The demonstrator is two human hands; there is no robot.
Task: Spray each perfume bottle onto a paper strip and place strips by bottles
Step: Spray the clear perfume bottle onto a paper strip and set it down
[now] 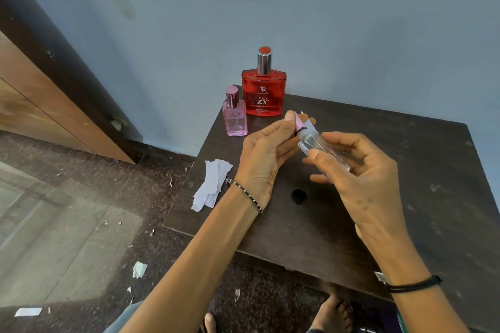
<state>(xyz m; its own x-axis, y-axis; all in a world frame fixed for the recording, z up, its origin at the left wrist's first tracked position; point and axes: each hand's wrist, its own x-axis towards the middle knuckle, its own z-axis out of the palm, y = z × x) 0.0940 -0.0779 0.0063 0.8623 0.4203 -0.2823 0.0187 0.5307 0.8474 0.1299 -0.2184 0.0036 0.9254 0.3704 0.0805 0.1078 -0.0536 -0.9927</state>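
Well inside table (405,170) edges — clear bottle (315,144)

red bottle (263,94): square, silver-capped, upright, upper centre | pink bottle (234,119): small, capped, upright, just left of it | clear bottle (322,151): tilted at centre, gripped by right hand (359,170), its pink cap (299,123) pinched by left hand (265,154) | paper strips (212,184): white pile, left of centre

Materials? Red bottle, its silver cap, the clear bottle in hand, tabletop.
Red bottle: likely glass, glossy, see-through red with sharp highlights. Silver cap: metallic-looking, mirror sheen; could be plated plastic. Clear bottle: transparent, glass or hard plastic, cannot tell. Tabletop: probably dark wood-grain laminate, matte, scuffed.
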